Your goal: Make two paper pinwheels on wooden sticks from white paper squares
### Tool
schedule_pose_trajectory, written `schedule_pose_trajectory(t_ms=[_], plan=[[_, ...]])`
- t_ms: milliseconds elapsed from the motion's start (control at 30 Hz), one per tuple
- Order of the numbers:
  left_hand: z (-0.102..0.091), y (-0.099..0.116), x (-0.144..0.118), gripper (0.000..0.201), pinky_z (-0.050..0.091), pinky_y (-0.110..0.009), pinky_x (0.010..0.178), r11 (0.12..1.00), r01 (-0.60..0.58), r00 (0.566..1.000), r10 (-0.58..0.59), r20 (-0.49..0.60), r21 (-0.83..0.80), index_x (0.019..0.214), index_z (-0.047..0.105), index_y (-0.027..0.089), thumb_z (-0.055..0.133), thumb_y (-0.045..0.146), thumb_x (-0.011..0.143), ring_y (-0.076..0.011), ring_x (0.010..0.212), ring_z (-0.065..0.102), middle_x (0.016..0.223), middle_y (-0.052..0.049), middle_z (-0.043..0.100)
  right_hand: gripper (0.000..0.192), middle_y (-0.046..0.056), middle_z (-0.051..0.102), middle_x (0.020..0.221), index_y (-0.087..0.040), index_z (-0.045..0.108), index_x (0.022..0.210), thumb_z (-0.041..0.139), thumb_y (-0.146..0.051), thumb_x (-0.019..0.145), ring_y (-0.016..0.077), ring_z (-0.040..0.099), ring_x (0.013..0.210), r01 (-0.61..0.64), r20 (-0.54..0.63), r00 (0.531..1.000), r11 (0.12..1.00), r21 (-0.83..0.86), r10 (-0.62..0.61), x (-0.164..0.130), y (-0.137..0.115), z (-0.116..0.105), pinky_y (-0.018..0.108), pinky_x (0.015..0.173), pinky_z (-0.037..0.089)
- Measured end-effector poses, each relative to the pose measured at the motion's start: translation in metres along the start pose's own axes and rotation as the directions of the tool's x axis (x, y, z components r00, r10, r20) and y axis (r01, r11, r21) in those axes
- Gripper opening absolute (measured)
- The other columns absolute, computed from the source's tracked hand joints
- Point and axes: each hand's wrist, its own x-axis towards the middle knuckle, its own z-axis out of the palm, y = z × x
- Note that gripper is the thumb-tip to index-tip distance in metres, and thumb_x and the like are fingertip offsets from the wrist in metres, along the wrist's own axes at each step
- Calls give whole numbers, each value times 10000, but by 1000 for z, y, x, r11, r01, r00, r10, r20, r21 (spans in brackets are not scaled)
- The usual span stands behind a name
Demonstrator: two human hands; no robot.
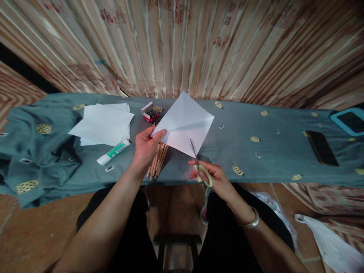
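Lower centre of frame: dark-clothed lap, a stool (pixel 176 242) top between the knees, reddish floor, white plastic bag (pixel 332 239) at lower right.

Just above: right hand (pixel 216 178), metal bangle (pixel 251 222) on the wrist, fingers curled through the pale green loops of scissors (pixel 199 165). Closed on the handles; blades pointing up, tips touching the lower corner of the paper sheet (pixel 184 123). Blades look nearly together, exact gap too small to tell.

Left of centre: left hand (pixel 146 146) pinching the sheet's left corner, thumb on top, fingers under, firm closed grip. Sheet held up above the table edge, tilted as a diamond, white, creased with fold lines crossing the middle, probably folded double. No cut line visible beyond the tips, so cutting judged as barely begun; nearly the whole cut left.

Under the left hand: bundle of thin wooden sticks (pixel 157 159) lying on the table's near edge.

Middle band: long table under grey-green cloth (pixel 256 159) with yellow oval prints. Glue stick (pixel 112 152) lying flat left of the hand, touching the stack of white paper (pixel 102 123) beyond it, uncut. Small red box (pixel 150 113) near top centre of the table, contents unclear. Dark phone (pixel 321 148) at right, blue-edged tablet (pixel 348 120) at far right edge.

Top of frame: striped beige curtain (pixel 199 41) across the whole background.
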Motion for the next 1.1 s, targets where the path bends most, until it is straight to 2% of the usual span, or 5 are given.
schedule_pose_trajectory(t_ms=[400,700,900,1100], plan=[[0,2,0,200,464,-237,611,1000,8,1000,-8,-18,5,759,696,156,769,301,641,-117,616,586,696,0,677,427,-22,628,658,-201,692,1052,742,-485,738,89,547,563,-60,-60,996,998,34,62,1,0,1,232,532,456],[2,-2,-2,191,446,-230,599,999,31,1000,-31,6,21,729,697,147,775,287,625,-107,593,571,653,12,660,507,-6,637,710,-195,675,1084,729,-547,724,98,554,596,-113,-46,992,993,38,115,0,-1,-2,240,579,469],[0,-9,1,204,453,-233,604,1000,23,999,-24,28,20,735,705,150,781,304,626,-107,590,575,653,10,662,496,-1,652,710,-188,645,972,750,-578,684,99,564,597,-126,-62,990,990,66,130,1,-1,-1,226,584,463],[0,-9,1,215,470,-240,606,999,35,999,-35,18,6,750,711,152,787,305,619,-119,610,592,682,-3,679,485,-7,644,668,-193,636,956,730,-593,698,103,543,564,-113,-73,990,992,52,117,2,-3,1,227,536,429]])
